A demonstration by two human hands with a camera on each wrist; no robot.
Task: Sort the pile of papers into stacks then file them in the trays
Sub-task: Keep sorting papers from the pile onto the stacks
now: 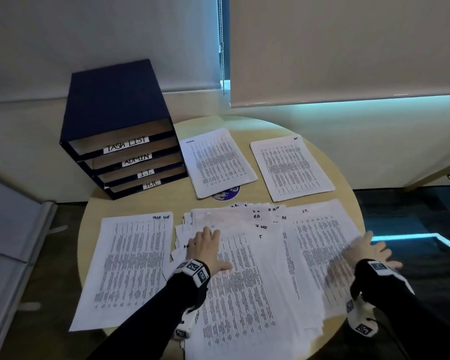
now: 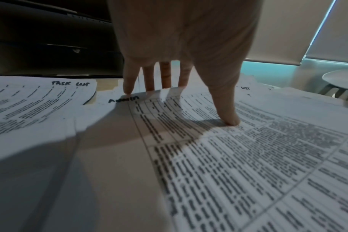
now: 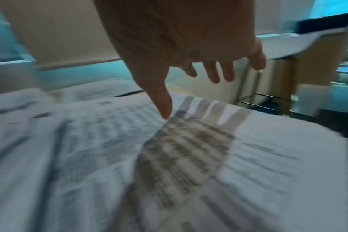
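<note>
A loose pile of printed papers (image 1: 255, 268) lies spread across the near half of the round table (image 1: 348, 193). My left hand (image 1: 208, 248) rests flat on the pile's left part, fingers straight and thumb pressing the top sheet (image 2: 209, 157). My right hand (image 1: 369, 252) hovers with spread fingers over the pile's right edge, above a sheet marked I.T. (image 1: 322, 240); it is blurred in the right wrist view (image 3: 199, 75). Sorted stacks lie apart: one marked TASK LIST (image 1: 130, 266) at the left, two (image 1: 216, 162) (image 1: 291, 167) at the back. A dark blue tray unit (image 1: 120, 141) stands back left.
The tray unit's slots are labelled TASK LIST (image 1: 126, 146), ADMIN (image 1: 137, 159), I.T. (image 1: 146, 173) and H.R. (image 1: 151, 184). A round blue sticker (image 1: 226, 194) peeks from under the back-left stack. Roller blinds cover the window behind. The table's right edge drops to a dark floor (image 1: 413, 255).
</note>
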